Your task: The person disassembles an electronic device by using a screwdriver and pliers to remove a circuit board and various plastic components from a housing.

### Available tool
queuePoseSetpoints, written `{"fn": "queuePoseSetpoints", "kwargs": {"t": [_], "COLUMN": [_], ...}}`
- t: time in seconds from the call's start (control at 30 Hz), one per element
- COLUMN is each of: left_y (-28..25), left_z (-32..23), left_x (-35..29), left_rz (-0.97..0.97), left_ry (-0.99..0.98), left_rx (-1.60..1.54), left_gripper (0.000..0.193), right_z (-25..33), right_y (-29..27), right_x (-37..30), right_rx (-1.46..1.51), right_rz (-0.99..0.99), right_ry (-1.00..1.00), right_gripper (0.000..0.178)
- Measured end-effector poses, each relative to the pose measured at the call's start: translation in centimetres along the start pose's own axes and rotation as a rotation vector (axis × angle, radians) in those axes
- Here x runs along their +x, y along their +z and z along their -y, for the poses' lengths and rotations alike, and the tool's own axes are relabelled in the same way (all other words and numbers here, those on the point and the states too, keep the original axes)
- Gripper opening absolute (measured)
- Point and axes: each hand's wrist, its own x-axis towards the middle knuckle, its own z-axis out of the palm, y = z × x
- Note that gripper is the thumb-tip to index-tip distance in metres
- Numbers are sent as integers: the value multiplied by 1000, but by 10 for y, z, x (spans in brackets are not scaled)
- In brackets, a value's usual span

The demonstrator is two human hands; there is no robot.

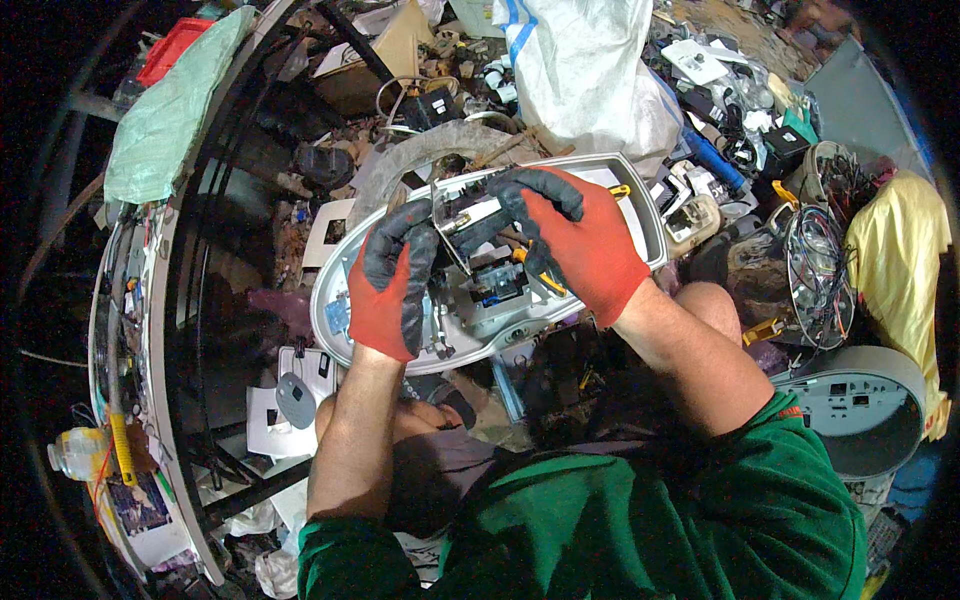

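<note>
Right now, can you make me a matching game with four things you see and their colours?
Things:
1. The gloves on the left hand and right hand
2. The person's sleeves
3. The big sack behind the open casing
4. The crumpled bag on the right

Colours:
A. Green
B. Yellow
C. Red with dark grey fingers
D. White with a blue stripe

Pairs: 1-C, 2-A, 3-D, 4-B
</note>
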Motion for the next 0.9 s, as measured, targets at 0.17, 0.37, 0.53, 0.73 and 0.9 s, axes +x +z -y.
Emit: {"fn": "queuePoseSetpoints", "kwargs": {"t": [0.17, 0.37, 0.53, 0.73, 0.9], "left_y": [13, 27, 39, 23, 15], "left_z": [-3, -13, -15, -16, -5], "left_x": [2, -3, 3, 8, 14], "left_rz": [-65, 114, 43, 20, 52], "left_ry": [-483, -521, -521, -487, -442], "left_rx": [-811, -899, -1103, -1210, -1179], "left_gripper": [79, 65, 78, 77, 72], "right_z": [-5, -23, -15, -5, -11], "right_y": [2, 3, 12, 23, 26], "right_x": [-3, 0, -9, -19, -19], "right_rx": [-33, -352, -363, -306, -244], "right_rz": [85, 102, 120, 194, 195], "right_ry": [-68, -391, -418, -410, -412], "right_gripper": [28, 31, 35, 35, 36]}}
